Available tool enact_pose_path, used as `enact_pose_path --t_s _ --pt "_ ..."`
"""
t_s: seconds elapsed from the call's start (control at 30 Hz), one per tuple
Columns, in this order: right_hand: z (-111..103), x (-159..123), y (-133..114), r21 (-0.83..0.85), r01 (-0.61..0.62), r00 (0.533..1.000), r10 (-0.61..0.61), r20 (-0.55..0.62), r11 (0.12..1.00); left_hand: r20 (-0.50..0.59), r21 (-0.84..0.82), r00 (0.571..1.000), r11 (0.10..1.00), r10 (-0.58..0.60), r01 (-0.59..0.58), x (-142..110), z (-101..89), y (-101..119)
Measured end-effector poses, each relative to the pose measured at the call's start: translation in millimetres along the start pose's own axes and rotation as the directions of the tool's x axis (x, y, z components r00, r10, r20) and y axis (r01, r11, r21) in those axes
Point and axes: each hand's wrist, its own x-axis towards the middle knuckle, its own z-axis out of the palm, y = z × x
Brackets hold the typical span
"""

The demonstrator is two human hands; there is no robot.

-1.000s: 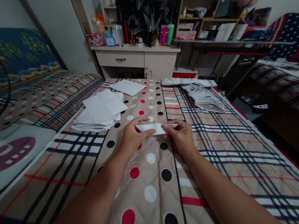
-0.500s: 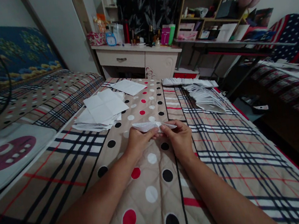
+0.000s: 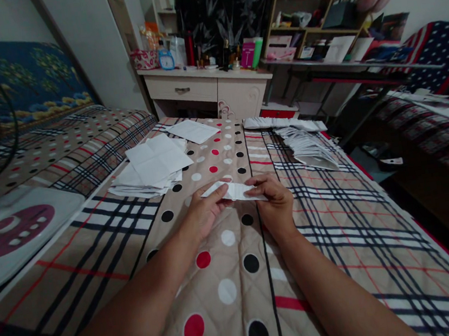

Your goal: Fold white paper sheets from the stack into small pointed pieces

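A narrow folded strip of white paper [image 3: 236, 191] is held level between my two hands, just above the bed cover. My left hand [image 3: 207, 209] pinches its left end, thumb on top and fingers beneath. At the other end, my right hand [image 3: 274, 200] grips the strip between thumb and fingers. Ahead to the left lies a loose pile of creased white paper sheets [image 3: 158, 162], with one more sheet [image 3: 193, 131] just beyond it. Ahead to the right, a fanned row of folded white papers [image 3: 310, 149] rests beside a long pleated white bundle [image 3: 282, 121].
The bed cover [image 3: 227, 290] is patterned with dots and plaid. A white plastic package [image 3: 65, 204] and a wire fan guard [image 3: 13, 115] are at the left. A cream dresser [image 3: 182, 88] stands past the bed's far end, with a cluttered desk [image 3: 359, 64] at the right.
The paper strip has turned to show its flat, creased face. My fingers have moved apart from its middle towards the ends.
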Motion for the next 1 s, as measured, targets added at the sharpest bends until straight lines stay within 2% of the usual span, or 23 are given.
enact_pose_path --t_s 0.07,0.13,0.23,0.3,0.37,0.47,0.53,0.6,0.7,0.8,0.87,1.0 --pt "0.2 -0.7 -0.6 -0.002 -0.001 0.999 0.001 0.048 1.000 -0.070 0.110 0.995 0.992 0.075 -0.067 2.6 -3.6 -0.7" --pt "0.0 -0.9 -0.2 0.029 -0.043 0.999 0.042 0.031 0.999 -0.108 0.239 0.982 0.963 0.156 -0.127 5.3 -8.1 -1.1" --pt "-0.9 0.0 2.0 0.160 -0.192 0.975 0.207 -0.077 0.968 -0.119 0.373 0.964 0.911 0.236 -0.177 7.7 -12.8 -0.7" --pt "-0.5 0.9 3.0 0.237 -0.280 0.947 0.308 -0.092 0.930 -0.104 0.418 0.961 0.888 0.256 -0.191 7.4 -13.1 0.0" --pt "1.8 1.3 2.8 0.232 -0.343 0.931 0.361 -0.043 0.910 -0.081 0.456 0.961 0.867 0.265 -0.201 5.8 -11.5 0.8" --pt "6.7 0.2 1.1 0.134 -0.396 0.918 0.392 0.060 0.908 -0.038 0.488 0.963 0.846 0.265 -0.214 3.2 -8.4 1.5" --pt "8.3 -1.3 0.2 0.075 -0.384 0.922 0.378 0.079 0.920 -0.025 0.470 0.968 0.858 0.250 -0.209 2.6 -7.3 1.5" --pt "7.7 -2.7 -0.2 -0.003 -0.320 0.946 0.320 0.051 0.947 -0.044 0.431 0.974 0.884 0.224 -0.184 3.1 -7.1 1.1" --pt "4.1 -4.1 -1.2 -0.167 -0.160 0.985 0.168 0.036 0.973 -0.089 0.403 0.974 0.902 0.206 -0.154 4.2 -7.4 -0.1" --pt "1.5 -5.0 -2.3 -0.272 -0.021 0.997 0.041 0.069 0.962 -0.090 0.420 0.971 0.893 0.219 -0.163 3.8 -7.2 -1.6" --pt "1.3 -5.4 -1.9 -0.287 0.006 0.997 0.016 0.076 0.958 -0.074 0.418 0.973 0.893 0.217 -0.167 3.0 -7.0 -2.4" --pt "2.5 -5.3 1.8 -0.280 -0.046 0.992 0.075 0.096 0.959 -0.068 0.413 0.976 0.897 0.205 -0.160 2.4 -8.4 -2.8"
